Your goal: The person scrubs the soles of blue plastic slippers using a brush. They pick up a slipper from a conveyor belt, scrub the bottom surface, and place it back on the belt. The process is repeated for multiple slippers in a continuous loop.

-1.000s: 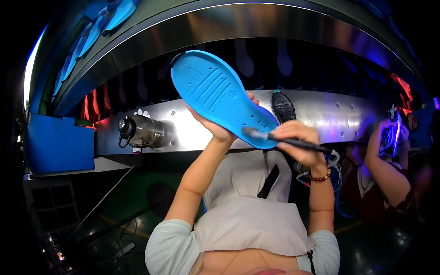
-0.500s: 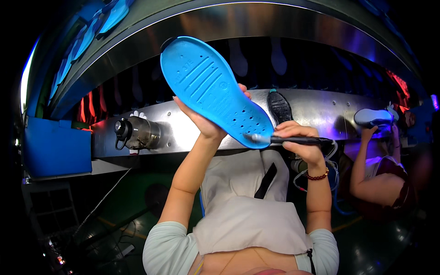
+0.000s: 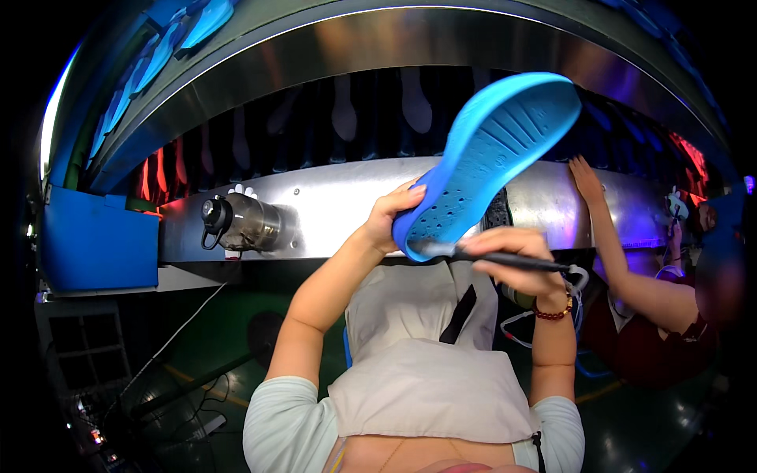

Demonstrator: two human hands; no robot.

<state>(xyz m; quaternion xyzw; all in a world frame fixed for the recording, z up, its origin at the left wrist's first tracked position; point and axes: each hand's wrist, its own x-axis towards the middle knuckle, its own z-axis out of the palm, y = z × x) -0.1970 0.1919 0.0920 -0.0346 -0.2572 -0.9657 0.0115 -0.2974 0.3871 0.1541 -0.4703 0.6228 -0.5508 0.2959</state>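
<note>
My left hand [image 3: 397, 214] is closed around the side of a bright blue shoe sole [image 3: 505, 130], near its narrow perforated end. The sole is tilted, its wide ribbed end pointing up and to the right, and a darker blue side wall shows on the left. In my right hand [image 3: 516, 254] is a black-handled brush [image 3: 524, 261]. Its pale, blurred tip meets the sole's lower end, inside the rim. Just behind the blue sole lies a black sole [image 3: 497, 209], mostly covered by it.
A smoky water bottle [image 3: 251, 223] lies on the metal ledge [image 3: 331, 209] at left. Soles hang along the dark opening [image 3: 371, 118] beyond. From the right, a co-worker's arm [image 3: 631, 272] reaches over the ledge. A blue box [image 3: 98, 244] stands far left.
The blue sole has swung its wide end to the right and tipped. My left hand has shifted its grip toward the narrow end. A co-worker's hand has reached toward the hanging soles.
</note>
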